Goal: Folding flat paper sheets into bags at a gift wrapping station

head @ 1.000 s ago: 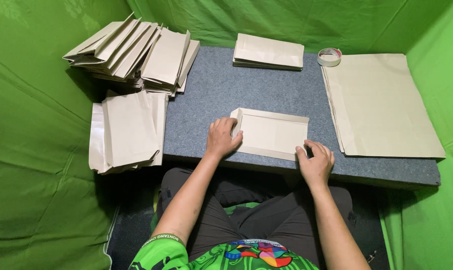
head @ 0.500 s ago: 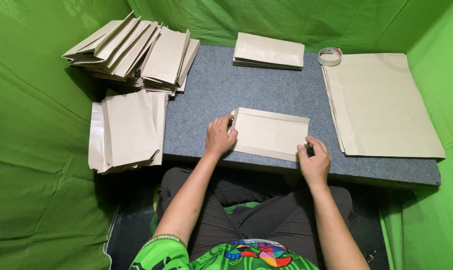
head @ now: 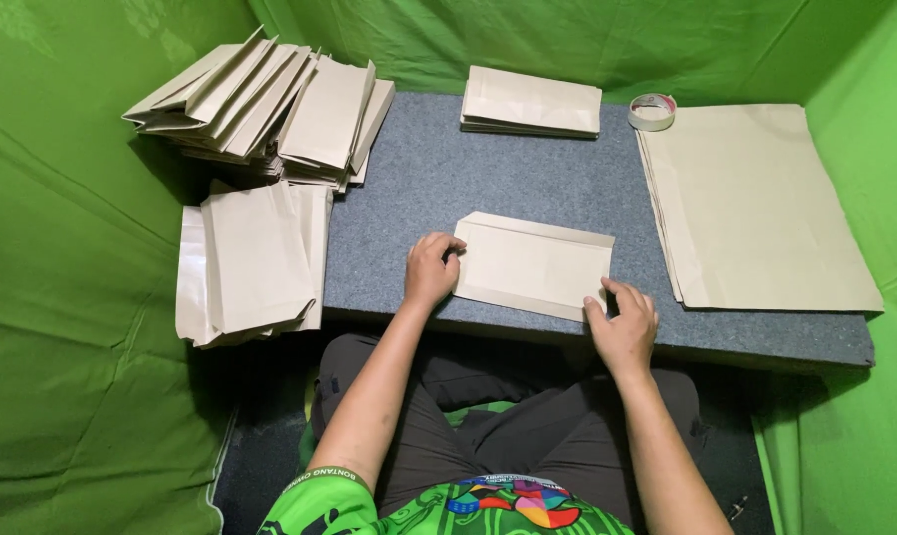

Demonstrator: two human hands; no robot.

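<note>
Now | hands [head: 430, 269] [head: 624, 319] press tan paper bag [head: 533, 266] | grey table [head: 419, 188]

The folded bag [head: 533, 266] is matt tan paper, smooth with crisp creases; the flat sheets [head: 760, 208] are the same matt paper; the counter [head: 419, 188] has a rough, speckled grey felt-like covering; the backdrop [head: 62, 327] is matt green cloth, wrinkled.

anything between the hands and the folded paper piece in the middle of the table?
Nothing visible. Left hand touches the folded paper piece at its left edge; right hand touches its near right corner.
</note>
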